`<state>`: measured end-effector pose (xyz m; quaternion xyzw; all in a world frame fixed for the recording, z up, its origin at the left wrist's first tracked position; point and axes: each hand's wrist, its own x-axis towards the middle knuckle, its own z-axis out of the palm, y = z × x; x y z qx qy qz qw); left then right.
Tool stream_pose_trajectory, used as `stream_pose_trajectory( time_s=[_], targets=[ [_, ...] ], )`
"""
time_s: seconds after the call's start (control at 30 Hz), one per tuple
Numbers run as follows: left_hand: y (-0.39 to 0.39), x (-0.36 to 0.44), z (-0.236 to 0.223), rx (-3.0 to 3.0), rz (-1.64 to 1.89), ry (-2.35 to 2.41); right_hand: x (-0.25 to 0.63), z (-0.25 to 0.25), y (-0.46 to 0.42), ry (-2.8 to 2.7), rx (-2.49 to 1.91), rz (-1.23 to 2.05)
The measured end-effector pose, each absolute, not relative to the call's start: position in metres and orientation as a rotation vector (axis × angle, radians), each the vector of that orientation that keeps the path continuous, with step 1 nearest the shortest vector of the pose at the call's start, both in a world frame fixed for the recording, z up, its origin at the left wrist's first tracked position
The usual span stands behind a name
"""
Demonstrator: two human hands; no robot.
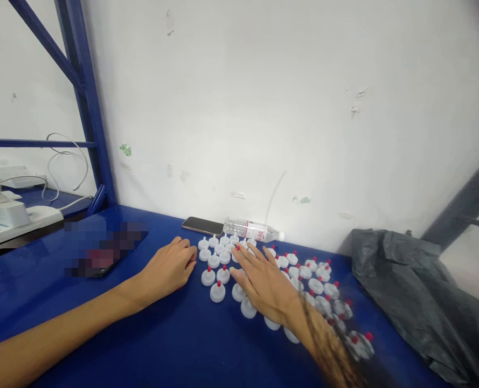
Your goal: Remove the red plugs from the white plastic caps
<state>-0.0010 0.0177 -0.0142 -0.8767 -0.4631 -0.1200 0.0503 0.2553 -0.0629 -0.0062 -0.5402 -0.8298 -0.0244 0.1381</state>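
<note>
My left hand (173, 265) rests on the blue table with its fingers curled in. A trace of red shows at its lower edge, but what it holds, if anything, is hidden. Over a group of white plastic nozzle caps (217, 292), my right hand (265, 277) lies palm down, fingers stretched and slightly apart. Many of these round caps carry small red tips (219, 283). Between the hands and towards the wall stand several white caps without red (213, 261). The right palm and forearm cover some of the caps.
By the wall lie a dark phone (202, 225) and a clear plastic bottle (253, 229) on its side. A partly blurred dark device (109, 253) is at the left. A dark grey plastic bag (417, 302) lies at the right. Blue frame posts (88, 102) rise at the left.
</note>
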Motion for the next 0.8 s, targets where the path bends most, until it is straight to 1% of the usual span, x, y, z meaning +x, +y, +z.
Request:
stream_pose_trajectory(
  time_s=[0.2,0.43,0.53,0.67,0.8],
  targets=[
    [0.018,0.000,-0.013,-2.661,-0.336,-1.420,0.255,-0.004,-0.062,-2.418,-1.631,-0.014],
    [0.017,0.000,-0.015,-2.640,-0.358,-1.430,0.264,-0.003,-0.058,-2.285,-1.618,-0.178],
    [0.019,0.000,-0.016,-2.679,-0.370,-1.428,0.270,0.001,-0.053,-2.240,-1.619,-0.178],
    [0.021,-0.001,-0.020,-2.729,-0.388,-1.381,0.271,0.005,-0.039,-2.292,-1.556,-0.112],
    [0.021,-0.002,-0.025,-2.731,-0.463,-1.321,0.267,0.009,-0.025,-2.388,-1.457,-0.121]
  ],
)
